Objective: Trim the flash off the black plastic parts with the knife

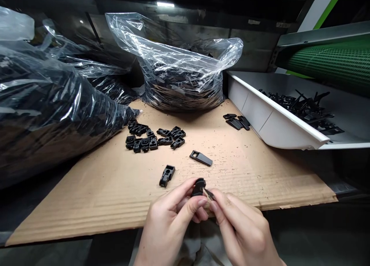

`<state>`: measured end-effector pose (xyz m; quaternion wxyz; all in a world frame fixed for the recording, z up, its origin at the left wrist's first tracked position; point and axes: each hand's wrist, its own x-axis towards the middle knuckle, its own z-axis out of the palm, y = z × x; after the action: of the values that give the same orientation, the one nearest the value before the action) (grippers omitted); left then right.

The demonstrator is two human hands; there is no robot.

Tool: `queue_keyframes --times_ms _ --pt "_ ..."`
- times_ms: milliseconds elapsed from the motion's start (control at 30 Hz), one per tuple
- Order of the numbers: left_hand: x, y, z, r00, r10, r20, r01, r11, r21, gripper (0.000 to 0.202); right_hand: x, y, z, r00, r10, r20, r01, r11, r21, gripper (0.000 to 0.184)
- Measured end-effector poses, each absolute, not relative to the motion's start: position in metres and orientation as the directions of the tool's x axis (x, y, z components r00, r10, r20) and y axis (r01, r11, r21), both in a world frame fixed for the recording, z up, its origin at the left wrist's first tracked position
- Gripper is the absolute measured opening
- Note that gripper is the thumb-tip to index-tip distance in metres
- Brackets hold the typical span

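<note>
My left hand (172, 218) pinches a small black plastic part (199, 186) between thumb and fingers, above the front of the cardboard sheet (121, 204). In my right hand (245, 225), a small pointed blade (209, 194) is gripped between thumb and forefinger, its tip against or very close to the part. Most of the blade's rear end is hidden by the fingers. Just beyond my hands lie a single black clip-like part (167, 175) and a flat tapered black piece (201, 158) with a square opening at one end.
Several black parts (144, 138) lie grouped at left centre, and flat black pieces (237, 122) at right. A clear bag (185, 81) of black parts stands behind; another large bag (58, 104) fills the left. A white tray (260, 123) below a green mesh roller (332, 63) borders the right.
</note>
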<state>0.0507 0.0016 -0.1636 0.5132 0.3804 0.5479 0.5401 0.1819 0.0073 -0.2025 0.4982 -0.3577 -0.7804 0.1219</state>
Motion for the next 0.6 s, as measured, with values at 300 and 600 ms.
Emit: queue_keyframes --times_ms 300,600 --pt "0.046 0.002 -0.167 -0.153 0.988 -0.033 0.036 0.039 0.999 0.023 0.187 0.008 -0.18 -0.372 0.781 0.501 0.521 0.623 -0.584 0.029" --pt "0.043 0.004 -0.17 -0.096 0.995 -0.008 0.018 0.01 1.0 0.023 0.195 0.02 -0.16 -0.498 0.82 0.282 0.517 0.542 -0.662 0.024"
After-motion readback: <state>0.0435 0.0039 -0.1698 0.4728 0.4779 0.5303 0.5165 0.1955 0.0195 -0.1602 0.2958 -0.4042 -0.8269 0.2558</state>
